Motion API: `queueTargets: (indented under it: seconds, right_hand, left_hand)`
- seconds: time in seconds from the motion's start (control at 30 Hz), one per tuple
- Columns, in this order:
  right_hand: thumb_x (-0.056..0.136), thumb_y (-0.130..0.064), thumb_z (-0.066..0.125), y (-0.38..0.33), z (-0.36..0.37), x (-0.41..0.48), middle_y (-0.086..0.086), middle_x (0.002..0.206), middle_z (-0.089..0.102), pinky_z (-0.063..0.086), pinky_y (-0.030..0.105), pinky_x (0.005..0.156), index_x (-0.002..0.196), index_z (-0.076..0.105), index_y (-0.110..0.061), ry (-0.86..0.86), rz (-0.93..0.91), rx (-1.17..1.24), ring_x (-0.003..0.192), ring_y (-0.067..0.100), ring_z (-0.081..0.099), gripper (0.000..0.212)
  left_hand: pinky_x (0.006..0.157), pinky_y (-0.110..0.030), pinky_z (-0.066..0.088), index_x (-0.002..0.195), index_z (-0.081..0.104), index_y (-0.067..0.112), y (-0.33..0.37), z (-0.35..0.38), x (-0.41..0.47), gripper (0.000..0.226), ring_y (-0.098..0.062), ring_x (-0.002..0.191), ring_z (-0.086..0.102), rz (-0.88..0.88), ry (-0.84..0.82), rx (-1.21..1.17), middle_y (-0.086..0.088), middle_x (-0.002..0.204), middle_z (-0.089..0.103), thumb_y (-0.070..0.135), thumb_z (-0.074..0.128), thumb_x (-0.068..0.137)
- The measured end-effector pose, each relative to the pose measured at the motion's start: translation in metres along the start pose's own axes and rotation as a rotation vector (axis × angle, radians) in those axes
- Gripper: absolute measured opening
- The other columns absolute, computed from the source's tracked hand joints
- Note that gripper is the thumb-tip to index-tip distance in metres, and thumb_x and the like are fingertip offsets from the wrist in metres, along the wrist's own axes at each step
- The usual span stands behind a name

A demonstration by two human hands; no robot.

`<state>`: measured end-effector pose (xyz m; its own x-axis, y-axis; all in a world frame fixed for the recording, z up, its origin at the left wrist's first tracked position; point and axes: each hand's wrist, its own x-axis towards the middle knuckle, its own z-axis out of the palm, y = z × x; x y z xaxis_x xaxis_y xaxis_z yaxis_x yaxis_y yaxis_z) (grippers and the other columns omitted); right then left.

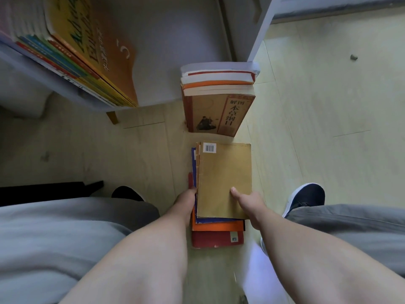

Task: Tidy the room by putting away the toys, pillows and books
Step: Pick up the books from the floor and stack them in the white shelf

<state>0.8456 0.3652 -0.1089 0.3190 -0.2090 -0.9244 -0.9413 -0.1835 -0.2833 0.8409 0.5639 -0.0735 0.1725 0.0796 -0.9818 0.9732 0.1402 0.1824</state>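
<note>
A stack of several books (223,172) sits between my knees, a tan back cover with a barcode on top, then blue, orange and red covers below. My left hand (185,201) grips the stack's left edge, fingers hidden under it. My right hand (247,201) holds the right side, thumb lying on the tan cover. Farther off, a second pile of books (219,106) stands on the floor, a brown illustrated cover on top. A row of colourful books (72,51) fills the white shelf (43,77) at upper left.
Pale wood floor (328,128) stretches to the right. A white furniture panel (260,29) rises behind the second pile. My grey-trousered knees frame the stack, with a dark shoe (306,196) at right. A small dark scrap (354,57) lies far right.
</note>
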Motion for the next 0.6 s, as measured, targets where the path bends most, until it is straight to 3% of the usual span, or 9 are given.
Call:
queueTargets:
  seconds: [0.13, 0.23, 0.33, 0.4, 0.43, 0.5, 0.6]
  right_hand:
    - [0.076, -0.058, 0.078, -0.007, -0.006, 0.002, 0.009, 0.137, 0.06, 0.046, 0.048, 0.109, 0.143, 0.049, -0.006, -0.013, 0.008, -0.008, 0.125, 0.033, 0.057, 0.09]
    - [0.082, -0.054, 0.076, -0.016, -0.009, -0.005, 0.011, 0.135, 0.061, 0.047, 0.044, 0.105, 0.139, 0.053, -0.004, 0.018, -0.02, -0.045, 0.121, 0.032, 0.058, 0.079]
    - [0.089, -0.047, 0.073, -0.027, -0.01, -0.015, 0.005, 0.119, 0.062, 0.046, 0.033, 0.089, 0.127, 0.06, -0.007, 0.04, -0.069, -0.088, 0.105, 0.025, 0.059, 0.057]
    - [0.091, -0.047, 0.07, -0.038, -0.012, -0.023, 0.003, 0.109, 0.061, 0.047, 0.032, 0.078, 0.118, 0.059, -0.012, 0.03, -0.079, -0.113, 0.096, 0.023, 0.06, 0.046]
    - [0.091, -0.046, 0.069, -0.046, -0.014, -0.029, 0.003, 0.103, 0.062, 0.047, 0.032, 0.07, 0.114, 0.059, -0.012, 0.009, -0.073, -0.123, 0.088, 0.022, 0.06, 0.042]
    - [0.094, -0.041, 0.064, -0.064, -0.021, -0.042, 0.003, 0.086, 0.06, 0.041, 0.028, 0.059, 0.105, 0.058, -0.016, -0.067, -0.029, -0.142, 0.07, 0.019, 0.056, 0.028]
    - [0.094, -0.033, 0.056, -0.094, -0.037, -0.058, 0.006, 0.077, 0.058, 0.037, 0.027, 0.057, 0.099, 0.049, -0.017, -0.133, 0.018, -0.145, 0.054, 0.019, 0.056, 0.018]
  left_hand:
    - [0.045, -0.018, 0.045, 0.09, 0.062, 0.021, 0.0, 0.001, -0.003, 0.03, -0.012, 0.073, 0.055, 0.024, -0.023, 0.034, 0.002, 0.082, 0.062, 0.04, 0.046, 0.107]
    - [0.065, -0.027, 0.047, 0.118, 0.067, 0.017, 0.002, 0.001, -0.001, 0.045, -0.017, 0.086, 0.065, 0.035, -0.054, 0.054, -0.002, 0.098, 0.071, 0.054, 0.045, 0.104]
    - [0.085, -0.042, 0.06, 0.117, 0.072, 0.019, 0.002, -0.005, 0.027, 0.086, -0.028, 0.09, 0.076, 0.048, 0.018, 0.112, -0.007, 0.099, 0.078, 0.089, 0.054, 0.071]
    - [0.091, -0.048, 0.059, 0.118, 0.07, 0.022, 0.008, -0.012, 0.062, 0.112, -0.03, 0.09, 0.077, 0.043, 0.039, 0.22, -0.009, 0.1, 0.078, 0.104, 0.047, 0.046]
    - [0.093, -0.048, 0.058, 0.122, 0.068, 0.022, 0.017, -0.015, 0.063, 0.112, -0.031, 0.093, 0.076, 0.034, 0.019, 0.263, -0.011, 0.104, 0.078, 0.105, 0.043, 0.05]
    - [0.093, -0.044, 0.057, 0.117, 0.069, 0.02, 0.048, -0.017, 0.009, 0.084, -0.029, 0.096, 0.075, 0.04, -0.036, 0.339, -0.012, 0.104, 0.078, 0.09, 0.043, 0.079]
    - [0.071, -0.03, 0.056, 0.082, 0.068, 0.015, 0.081, -0.02, -0.05, 0.054, -0.023, 0.071, 0.07, 0.094, -0.06, 0.311, -0.007, 0.081, 0.074, 0.061, 0.047, 0.1]
